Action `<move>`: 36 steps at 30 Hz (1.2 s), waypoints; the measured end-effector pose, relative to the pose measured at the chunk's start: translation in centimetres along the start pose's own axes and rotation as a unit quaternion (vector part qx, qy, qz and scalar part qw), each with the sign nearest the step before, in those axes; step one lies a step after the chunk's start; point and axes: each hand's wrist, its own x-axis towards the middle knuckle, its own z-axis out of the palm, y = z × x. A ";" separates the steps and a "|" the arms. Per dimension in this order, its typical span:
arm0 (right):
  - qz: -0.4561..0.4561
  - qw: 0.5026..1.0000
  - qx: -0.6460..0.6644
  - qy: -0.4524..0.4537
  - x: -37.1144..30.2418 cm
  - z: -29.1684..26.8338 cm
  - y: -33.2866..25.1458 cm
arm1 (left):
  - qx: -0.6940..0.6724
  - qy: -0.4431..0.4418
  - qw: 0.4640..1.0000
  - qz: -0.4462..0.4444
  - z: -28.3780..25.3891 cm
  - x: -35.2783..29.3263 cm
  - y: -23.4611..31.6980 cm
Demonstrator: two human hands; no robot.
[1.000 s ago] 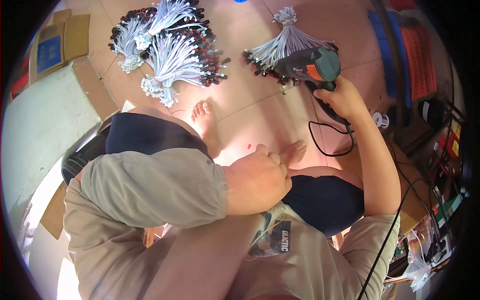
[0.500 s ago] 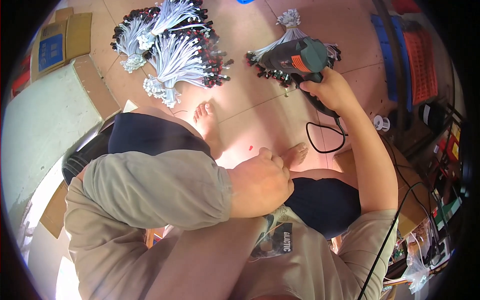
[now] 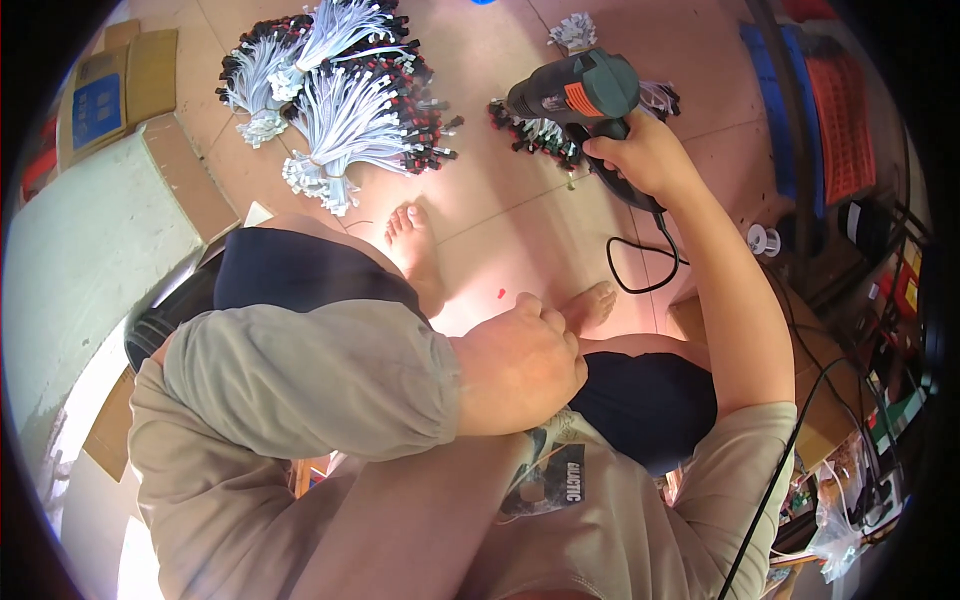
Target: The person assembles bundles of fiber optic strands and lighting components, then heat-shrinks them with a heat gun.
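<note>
My right hand point(image 3: 650, 155) grips the handle of a dark green and black heat gun point(image 3: 603, 88) with orange vent slots. Its barrel points left, above a tied bundle of white cables point(image 3: 574, 32) with black and red ends, partly hidden behind the gun. Close to my right knee, my left hand point(image 3: 523, 365) is curled into a fist with its back facing up. Whatever its fingers hold, if anything, is out of sight.
Several more tied cable bundles point(image 3: 345, 120) lie piled on the tiled floor point(image 3: 490, 215). At the right are blue and orange crates point(image 3: 838, 125), a small white spool point(image 3: 764, 240) and black cords. Cardboard boxes point(image 3: 150, 75) stand at the left. My bare feet point(image 3: 408, 235) rest on the floor.
My right hand has shifted the heat gun a little to the left and up, and its cord has moved along. The left fist stays in place.
</note>
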 end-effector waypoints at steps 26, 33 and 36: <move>0.034 0.997 -0.066 -0.009 -2.7 -2.1 1.2 | -0.005 -0.022 1.000 0.016 0.1 0.4 0.3; 0.016 0.997 -0.079 -0.005 -3.3 -2.5 1.0 | -0.006 -0.028 0.999 0.021 0.4 0.6 0.2; 0.022 0.997 -0.074 0.018 -3.5 -3.0 1.5 | -0.010 -0.039 0.999 0.017 0.3 0.8 0.3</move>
